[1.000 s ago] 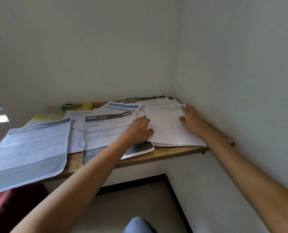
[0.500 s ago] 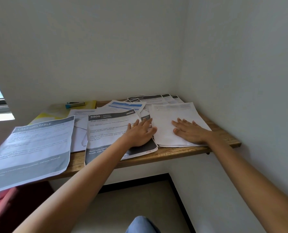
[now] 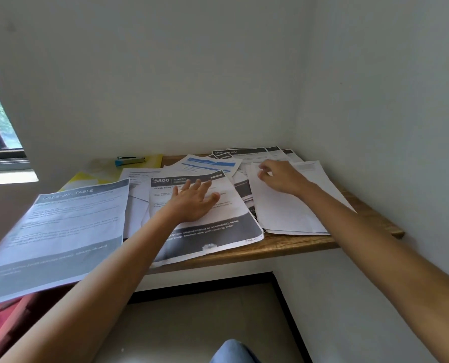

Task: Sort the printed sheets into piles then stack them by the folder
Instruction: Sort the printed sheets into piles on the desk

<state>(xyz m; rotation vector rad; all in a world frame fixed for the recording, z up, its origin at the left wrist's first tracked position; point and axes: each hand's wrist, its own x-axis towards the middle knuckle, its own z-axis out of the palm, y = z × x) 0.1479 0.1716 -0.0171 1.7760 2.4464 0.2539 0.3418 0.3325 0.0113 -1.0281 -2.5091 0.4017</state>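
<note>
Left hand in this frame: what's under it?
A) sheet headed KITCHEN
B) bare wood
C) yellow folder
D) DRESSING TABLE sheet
A: the left hand lies flat with fingers spread on the sheet headed KITCHEN, just below its dark title bar.

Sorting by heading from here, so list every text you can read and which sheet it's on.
"DRESSING TABLE": header of the overhanging left sheet.
"3800", "KITCHEN": header of the kitchen sheet under the left hand.
"kitchen sink with running water": that sheet's grey bottom band.
"LIVING ROOM": header of the far sheet.
Body text everywhere, and the white stack under the right hand: too small or blurred.
</note>
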